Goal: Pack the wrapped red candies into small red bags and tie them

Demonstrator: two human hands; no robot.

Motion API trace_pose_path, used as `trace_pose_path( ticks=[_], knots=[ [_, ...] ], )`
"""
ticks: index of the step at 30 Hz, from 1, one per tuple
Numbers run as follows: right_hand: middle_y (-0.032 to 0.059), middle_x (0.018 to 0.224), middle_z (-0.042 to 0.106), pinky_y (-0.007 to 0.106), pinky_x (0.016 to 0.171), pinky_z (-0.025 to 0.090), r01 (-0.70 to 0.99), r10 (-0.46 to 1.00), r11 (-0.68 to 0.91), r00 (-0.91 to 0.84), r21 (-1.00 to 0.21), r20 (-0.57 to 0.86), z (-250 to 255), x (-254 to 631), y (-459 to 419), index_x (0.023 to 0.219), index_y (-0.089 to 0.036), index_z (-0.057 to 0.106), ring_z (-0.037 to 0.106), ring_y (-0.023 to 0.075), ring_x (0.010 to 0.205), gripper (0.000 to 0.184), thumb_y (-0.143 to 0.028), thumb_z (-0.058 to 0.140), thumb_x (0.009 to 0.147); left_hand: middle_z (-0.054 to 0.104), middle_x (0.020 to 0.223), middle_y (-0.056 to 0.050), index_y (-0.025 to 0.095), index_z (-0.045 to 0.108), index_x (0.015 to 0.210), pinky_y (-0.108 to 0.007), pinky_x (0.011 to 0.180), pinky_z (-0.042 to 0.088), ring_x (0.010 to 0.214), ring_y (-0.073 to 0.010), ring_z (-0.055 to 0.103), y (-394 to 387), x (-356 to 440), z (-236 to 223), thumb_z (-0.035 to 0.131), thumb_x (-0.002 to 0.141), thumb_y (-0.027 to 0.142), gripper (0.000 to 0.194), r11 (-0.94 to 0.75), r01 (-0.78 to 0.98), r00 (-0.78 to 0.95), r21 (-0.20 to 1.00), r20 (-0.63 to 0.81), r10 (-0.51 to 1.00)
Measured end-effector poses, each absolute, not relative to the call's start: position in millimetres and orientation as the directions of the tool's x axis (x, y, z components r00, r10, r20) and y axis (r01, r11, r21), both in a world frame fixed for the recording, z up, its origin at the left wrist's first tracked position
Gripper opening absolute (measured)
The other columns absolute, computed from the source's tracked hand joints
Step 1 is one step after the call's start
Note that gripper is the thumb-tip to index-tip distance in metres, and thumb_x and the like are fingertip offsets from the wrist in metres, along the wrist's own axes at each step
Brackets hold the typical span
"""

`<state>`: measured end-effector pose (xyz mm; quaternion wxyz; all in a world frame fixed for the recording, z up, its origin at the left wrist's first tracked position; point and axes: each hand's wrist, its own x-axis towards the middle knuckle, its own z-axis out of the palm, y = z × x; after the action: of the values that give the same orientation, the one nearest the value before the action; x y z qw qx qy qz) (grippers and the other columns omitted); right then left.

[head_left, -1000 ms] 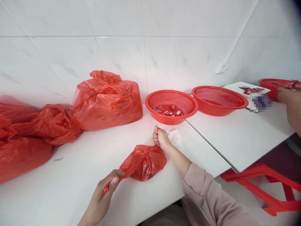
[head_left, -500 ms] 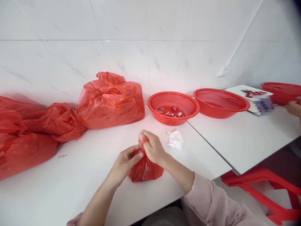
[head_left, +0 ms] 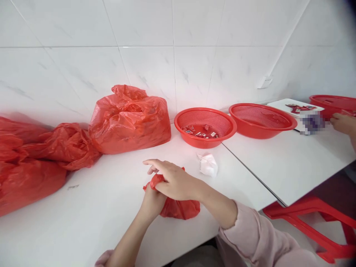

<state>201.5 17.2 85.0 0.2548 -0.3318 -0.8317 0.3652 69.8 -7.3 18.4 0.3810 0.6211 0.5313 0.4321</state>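
Note:
A small red plastic bag (head_left: pixel 182 209) rests on the white table in front of me, its neck gathered up under my hands. My left hand (head_left: pixel 154 202) is closed round the bag's neck, with its fingers mostly hidden beneath the other hand. Across the top lies my right hand (head_left: pixel 176 181), its thumb pressed on a red fold of the bag by the left thumb and its other fingers reaching out to the left. A crumpled white tissue (head_left: pixel 208 165) lies just beyond the bag to the right.
Large filled red bags (head_left: pixel 130 126) line the wall at left. A red basket (head_left: pixel 205 142) holds several small packets; another red basket (head_left: pixel 261 131) stands beside it. Farther right are a white scale (head_left: pixel 280 105) and another person's hand (head_left: pixel 343 122). A red stool (head_left: pixel 306 222) is below.
My right hand has come down and left across my left hand, folding the bag's neck over. The left hand now wraps the neck. The other person's hand has shifted left.

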Motion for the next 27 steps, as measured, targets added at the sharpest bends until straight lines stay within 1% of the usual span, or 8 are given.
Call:
trace_pose_path(
  ticks=[2,5,8,12,16,22,25,27],
  knots=[
    [0.0095,0.129,0.059,0.041,0.099,0.039,0.425,0.748,0.529,-0.642,-0.734,0.167,76.7,212.9,22.9,0.147,-0.023,0.036,0.052,0.0249,0.118,0.058,-0.029,0.05,0.091,0.063,0.069,-0.001,0.019,0.061,0.077,-0.031,0.063,0.051,0.07,-0.0203,0.063,-10.0,66.8,23.6,0.054,0.085,0.035,0.019,-0.103,0.3,0.063,0.948,0.088,0.994],
    [0.0078,0.097,0.067,0.038,0.084,0.044,0.511,0.789,0.496,-0.603,-0.702,0.119,58.7,224.2,35.1,0.139,-0.019,0.044,0.061,0.0226,0.091,0.052,-0.049,0.042,0.097,0.058,0.069,0.001,0.019,0.057,0.077,-0.027,0.064,0.046,0.069,-0.0171,0.058,-13.3,64.8,30.7,0.054,0.088,0.045,0.028,-0.017,0.23,0.047,0.973,0.007,0.999],
    [-0.0052,0.061,0.054,0.027,0.065,0.038,0.523,0.84,0.47,-0.511,-0.711,0.179,48.9,228.9,43.8,0.12,-0.021,0.052,0.05,0.0132,0.057,0.03,-0.039,0.042,0.099,0.053,0.066,0.004,0.02,0.051,0.074,-0.026,0.065,0.042,0.065,-0.0142,0.052,-13.9,65.8,32.2,0.054,0.09,0.048,0.032,-0.001,0.198,0.077,0.98,-0.015,0.997],
    [-0.0115,0.05,0.034,0.023,0.055,0.028,0.508,0.899,0.437,-0.256,-0.742,0.355,55.6,232.9,38.7,0.107,-0.022,0.048,0.033,0.0094,0.045,0.014,-0.024,0.048,0.093,0.065,0.08,0.0,0.022,0.052,0.081,-0.028,0.074,0.045,0.078,-0.0167,0.058,-11.0,65.8,30.4,0.049,0.093,0.049,0.03,-0.017,0.185,0.148,0.983,-0.011,0.989],
    [-0.0115,0.05,0.029,0.022,0.051,0.026,0.445,0.907,0.422,-0.195,-0.79,0.374,49.0,233.1,13.0,0.1,-0.022,0.047,0.03,0.009,0.044,0.009,-0.023,0.046,0.091,0.066,0.081,-0.002,0.021,0.053,0.083,-0.029,0.072,0.046,0.076,-0.0176,0.06,-7.7,61.1,33.3,0.057,0.089,0.05,0.03,0.024,0.177,0.083,0.984,-0.039,0.996],
    [-0.0095,0.052,0.037,0.023,0.05,0.03,0.49,0.944,0.312,-0.258,-0.814,0.206,10.0,236.5,-6.1,0.091,-0.023,0.051,0.034,0.0093,0.045,0.012,-0.014,0.047,0.085,0.07,0.093,-0.005,0.019,0.057,0.078,-0.03,0.071,0.052,0.083,-0.0197,0.066,-6.4,56.7,31.8,0.071,0.08,0.04,0.025,0.076,0.048,0.139,0.996,-0.082,0.987],
    [-0.0013,0.075,0.062,0.028,0.065,0.043,0.546,0.906,0.423,-0.271,-0.723,0.325,12.8,240.9,0.9,0.085,-0.021,0.057,0.055,0.0142,0.068,0.012,-0.011,0.052,0.082,0.069,0.094,-0.005,0.019,0.059,0.08,-0.031,0.071,0.054,0.082,-0.0196,0.068,-5.7,55.3,27.3,0.07,0.082,0.036,0.02,0.054,0.083,0.219,0.995,-0.071,0.973],
    [0.0037,0.099,0.068,0.032,0.08,0.047,0.467,0.839,0.544,-0.301,-0.697,0.453,19.7,240.7,6.7,0.093,-0.021,0.061,0.059,0.0183,0.092,0.018,-0.011,0.05,0.085,0.068,0.089,-0.004,0.02,0.058,0.083,-0.032,0.07,0.056,0.076,-0.0188,0.068,-5.6,53.9,26.1,0.066,0.086,0.034,0.016,0.009,0.091,0.301,0.996,-0.037,0.953]
  ],
)
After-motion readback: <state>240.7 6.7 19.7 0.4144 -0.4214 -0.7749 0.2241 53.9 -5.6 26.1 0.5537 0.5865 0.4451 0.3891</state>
